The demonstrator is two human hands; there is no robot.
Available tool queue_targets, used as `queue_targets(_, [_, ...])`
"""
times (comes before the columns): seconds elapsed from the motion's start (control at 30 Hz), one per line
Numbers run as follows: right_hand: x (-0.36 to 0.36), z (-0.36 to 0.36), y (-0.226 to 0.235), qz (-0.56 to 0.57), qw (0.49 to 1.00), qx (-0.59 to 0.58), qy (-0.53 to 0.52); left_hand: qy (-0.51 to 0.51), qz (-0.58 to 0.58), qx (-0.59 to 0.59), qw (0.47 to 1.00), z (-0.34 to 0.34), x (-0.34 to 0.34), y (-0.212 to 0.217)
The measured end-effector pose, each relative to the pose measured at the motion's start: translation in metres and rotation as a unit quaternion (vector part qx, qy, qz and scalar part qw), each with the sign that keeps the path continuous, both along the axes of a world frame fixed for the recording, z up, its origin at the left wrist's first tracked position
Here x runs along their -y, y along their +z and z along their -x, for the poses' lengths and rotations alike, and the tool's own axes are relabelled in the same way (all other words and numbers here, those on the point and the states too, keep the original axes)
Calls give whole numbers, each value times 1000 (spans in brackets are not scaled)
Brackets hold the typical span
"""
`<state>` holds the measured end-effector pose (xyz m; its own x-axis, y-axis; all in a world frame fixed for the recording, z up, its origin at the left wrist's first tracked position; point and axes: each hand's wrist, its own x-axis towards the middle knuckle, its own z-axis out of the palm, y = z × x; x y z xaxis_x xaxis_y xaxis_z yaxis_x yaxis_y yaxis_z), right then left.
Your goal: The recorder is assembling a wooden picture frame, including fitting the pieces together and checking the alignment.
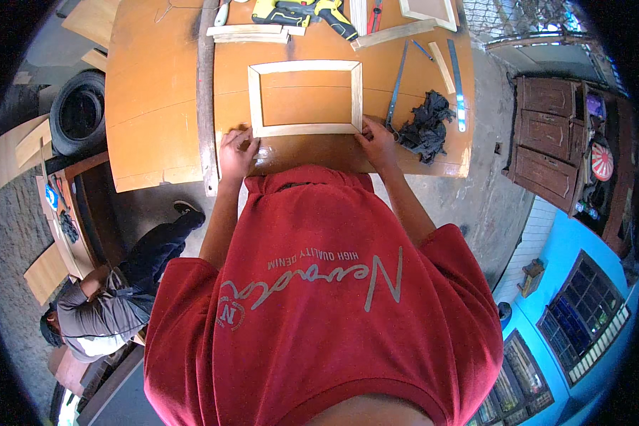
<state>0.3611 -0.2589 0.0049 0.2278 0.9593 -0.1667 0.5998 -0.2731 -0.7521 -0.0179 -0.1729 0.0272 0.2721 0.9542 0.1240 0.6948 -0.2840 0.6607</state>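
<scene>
Bare tabletop [156, 106] left of frame [305, 98]; black rag [426, 124] close right.

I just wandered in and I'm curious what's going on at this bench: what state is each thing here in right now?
Wooden frame: lying flat on the table, four sides joined, nothing inside it.
Left hand: pressing on the frame's near left corner.
Right hand: gripping the near right corner.
Yellow power tool: lying on its side, unheld.
Dark rag: crumpled.
Metal ruler: lying flat.
Table: bearing all these.

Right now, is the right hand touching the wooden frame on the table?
Touching. The head view shows the right hand with its fingers on the near right corner of the wooden frame, with no gap visible. The left hand rests at the near left corner.
</scene>
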Motion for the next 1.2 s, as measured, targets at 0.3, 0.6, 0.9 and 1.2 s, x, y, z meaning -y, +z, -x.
queue_targets(0.3, [1, 0, 2, -10, 1000, 0, -1, -8, 1, -14, 1000, -1, 0, 4])
queue_targets(0.6, [0, -1, 5, 15, 1000, -6, -2, -2, 7, -12, 1000, -1, 0, 3])
queue_targets(0.9, [1, -3, -4, -14, 1000, -6, -3, 0, -4, -15, 1000, -3, 0, 3])
queue_targets(1.2, [-2, -1, 5, 3, 1000, -4, -3, 8, -10, -14, 1000, -2, 2, -4])
